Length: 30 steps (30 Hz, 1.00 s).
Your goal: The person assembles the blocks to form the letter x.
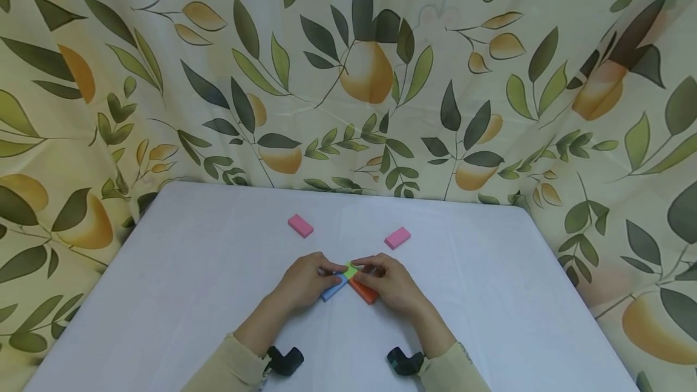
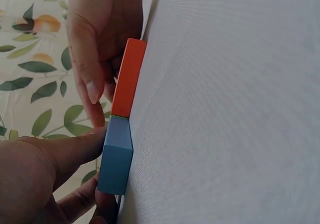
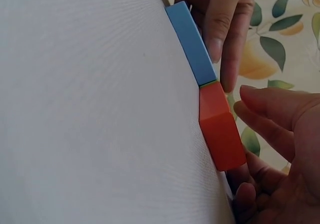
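Observation:
In the head view, a blue block (image 1: pixel 334 288) and an orange block (image 1: pixel 363 290) lie on the table at an angle, meeting at a small green block (image 1: pixel 350 270). My left hand (image 1: pixel 302 282) holds the blue block, its thumb on it and its forefinger reaching the green one. With its thumb over the orange block, my right hand (image 1: pixel 393 283) bends its forefinger towards the green block. In the right wrist view, a small gap shows between that thumb and the orange block (image 3: pixel 222 139). The blue block (image 2: pixel 116 166) fills the near end in the left wrist view.
Two pink blocks lie beyond the hands, one pink block (image 1: pixel 301 225) to the left and another pink block (image 1: pixel 398 238) to the right. A white cloth covers the table (image 1: pixel 490 295). Behind it hangs a leaf-and-fruit patterned curtain (image 1: pixel 337 138). Black wrist cameras sit at both cuffs.

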{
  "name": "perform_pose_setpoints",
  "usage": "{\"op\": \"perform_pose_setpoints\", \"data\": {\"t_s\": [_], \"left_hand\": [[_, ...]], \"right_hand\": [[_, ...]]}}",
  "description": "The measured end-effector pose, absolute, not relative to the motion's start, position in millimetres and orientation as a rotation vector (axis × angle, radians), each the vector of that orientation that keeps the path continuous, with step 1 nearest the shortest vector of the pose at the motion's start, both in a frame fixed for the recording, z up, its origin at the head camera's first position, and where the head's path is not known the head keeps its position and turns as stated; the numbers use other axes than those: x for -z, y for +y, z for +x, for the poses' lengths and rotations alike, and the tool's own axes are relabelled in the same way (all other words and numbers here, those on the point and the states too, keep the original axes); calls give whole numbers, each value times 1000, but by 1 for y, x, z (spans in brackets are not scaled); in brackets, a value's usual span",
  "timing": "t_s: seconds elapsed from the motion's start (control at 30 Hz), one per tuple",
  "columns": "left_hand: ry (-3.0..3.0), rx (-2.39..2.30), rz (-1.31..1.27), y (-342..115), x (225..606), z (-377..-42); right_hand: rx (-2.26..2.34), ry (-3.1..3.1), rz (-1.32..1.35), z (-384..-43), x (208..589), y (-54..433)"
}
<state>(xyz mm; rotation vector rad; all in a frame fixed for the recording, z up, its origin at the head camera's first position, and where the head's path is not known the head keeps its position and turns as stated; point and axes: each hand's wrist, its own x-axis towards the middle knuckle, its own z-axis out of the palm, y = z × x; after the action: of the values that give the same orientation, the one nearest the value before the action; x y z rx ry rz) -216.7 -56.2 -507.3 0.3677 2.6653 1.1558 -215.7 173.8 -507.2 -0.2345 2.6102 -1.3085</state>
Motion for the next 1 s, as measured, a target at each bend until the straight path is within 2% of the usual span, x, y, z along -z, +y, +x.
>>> {"op": "perform_pose_setpoints", "data": {"t_s": [1.0], "left_hand": [[2670, -1136, 322, -55, 504, -217]], "right_hand": [[1334, 2668, -119, -228, 492, 191]]}}
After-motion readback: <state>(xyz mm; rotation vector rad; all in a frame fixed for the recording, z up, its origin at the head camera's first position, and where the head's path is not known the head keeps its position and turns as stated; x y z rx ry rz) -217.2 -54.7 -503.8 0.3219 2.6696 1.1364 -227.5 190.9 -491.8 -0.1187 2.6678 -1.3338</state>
